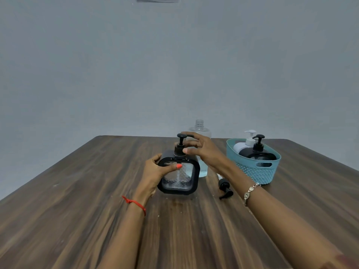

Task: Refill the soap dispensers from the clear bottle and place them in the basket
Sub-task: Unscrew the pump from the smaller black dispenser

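A square black dispenser (178,176) with a textured clear window stands on the wooden table (77,191). My left hand (155,170) grips its left side, thumb across the front. My right hand (202,150) is at its black pump head (180,143), fingers and thumb curled round the pump collar. Right behind stands the uncapped clear bottle (200,129) with pale blue liquid low inside. A teal basket (254,167) at the right holds a white dispenser (245,143) and a black dispenser (259,150).
A loose black pump cap (225,188) lies on the table between the square dispenser and the basket, under my right forearm. A plain grey wall rises behind the table's far edge.
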Motion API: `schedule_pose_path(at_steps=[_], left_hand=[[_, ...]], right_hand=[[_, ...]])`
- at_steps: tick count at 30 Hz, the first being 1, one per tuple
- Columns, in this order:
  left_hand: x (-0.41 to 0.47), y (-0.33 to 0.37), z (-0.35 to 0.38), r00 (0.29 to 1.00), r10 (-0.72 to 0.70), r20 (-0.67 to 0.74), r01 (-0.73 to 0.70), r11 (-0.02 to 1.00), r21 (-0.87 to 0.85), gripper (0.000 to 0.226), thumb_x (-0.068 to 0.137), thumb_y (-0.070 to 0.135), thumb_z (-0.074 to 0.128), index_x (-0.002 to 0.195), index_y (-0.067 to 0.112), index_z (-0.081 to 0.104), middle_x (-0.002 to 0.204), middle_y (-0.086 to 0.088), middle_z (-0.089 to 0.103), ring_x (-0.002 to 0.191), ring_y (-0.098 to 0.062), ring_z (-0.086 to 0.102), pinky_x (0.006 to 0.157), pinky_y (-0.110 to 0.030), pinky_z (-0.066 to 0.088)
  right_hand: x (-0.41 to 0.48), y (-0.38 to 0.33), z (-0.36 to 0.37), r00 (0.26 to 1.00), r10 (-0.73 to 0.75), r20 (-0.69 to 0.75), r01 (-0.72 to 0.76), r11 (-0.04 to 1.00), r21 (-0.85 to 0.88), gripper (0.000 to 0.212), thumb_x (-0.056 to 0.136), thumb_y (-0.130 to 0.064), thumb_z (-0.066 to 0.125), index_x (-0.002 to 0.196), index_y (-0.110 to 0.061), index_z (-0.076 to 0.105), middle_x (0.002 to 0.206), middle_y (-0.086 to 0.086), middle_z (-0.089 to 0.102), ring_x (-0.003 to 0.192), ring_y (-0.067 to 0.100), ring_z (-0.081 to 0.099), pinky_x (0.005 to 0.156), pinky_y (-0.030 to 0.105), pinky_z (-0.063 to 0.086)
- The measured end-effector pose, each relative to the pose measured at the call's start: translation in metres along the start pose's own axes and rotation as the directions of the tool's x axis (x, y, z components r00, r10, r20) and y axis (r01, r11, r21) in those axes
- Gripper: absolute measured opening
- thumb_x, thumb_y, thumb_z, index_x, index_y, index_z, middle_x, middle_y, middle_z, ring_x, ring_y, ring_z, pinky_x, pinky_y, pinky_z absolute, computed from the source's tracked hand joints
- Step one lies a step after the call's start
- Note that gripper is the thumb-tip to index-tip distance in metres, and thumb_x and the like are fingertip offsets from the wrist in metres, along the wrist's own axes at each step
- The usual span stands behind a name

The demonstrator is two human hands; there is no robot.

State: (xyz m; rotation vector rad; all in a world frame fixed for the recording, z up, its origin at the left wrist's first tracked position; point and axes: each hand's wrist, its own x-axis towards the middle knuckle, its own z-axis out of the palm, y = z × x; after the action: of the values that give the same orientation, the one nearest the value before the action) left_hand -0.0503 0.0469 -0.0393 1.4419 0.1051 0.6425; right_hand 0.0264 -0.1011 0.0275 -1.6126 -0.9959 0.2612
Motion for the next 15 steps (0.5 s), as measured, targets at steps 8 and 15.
schedule_pose_path(at_steps=[8, 15], left_hand=[[-0.001, -0.003, 0.000, 0.998, 0.001, -0.068, 0.000, 1.000, 0.015, 0.036, 0.058, -0.001, 0.083, 0.087, 0.009, 0.065, 0.078, -0.003, 0.071, 0.065, -0.007, 0.069, 0.056, -0.017, 0.052], [0.000, -0.005, 0.000, 0.994, 0.013, -0.106, -0.014, 1.000, -0.007, 0.038, 0.060, -0.003, 0.081, 0.093, 0.008, 0.064, 0.082, -0.004, 0.071, 0.063, -0.006, 0.068, 0.055, -0.016, 0.051]], right_hand=[[0.000, -0.006, 0.017, 0.980, 0.026, -0.196, -0.063, 0.981, -0.186, 0.087, 0.069, -0.010, 0.080, 0.138, -0.022, 0.028, 0.097, 0.008, 0.063, 0.077, 0.004, 0.056, 0.053, -0.003, 0.040], [0.009, -0.001, 0.027, 0.974, 0.049, -0.219, -0.113, 0.950, -0.290, 0.060, 0.067, -0.029, 0.082, 0.117, -0.011, 0.054, 0.099, -0.001, 0.061, 0.081, 0.005, 0.055, 0.075, 0.022, 0.046]])
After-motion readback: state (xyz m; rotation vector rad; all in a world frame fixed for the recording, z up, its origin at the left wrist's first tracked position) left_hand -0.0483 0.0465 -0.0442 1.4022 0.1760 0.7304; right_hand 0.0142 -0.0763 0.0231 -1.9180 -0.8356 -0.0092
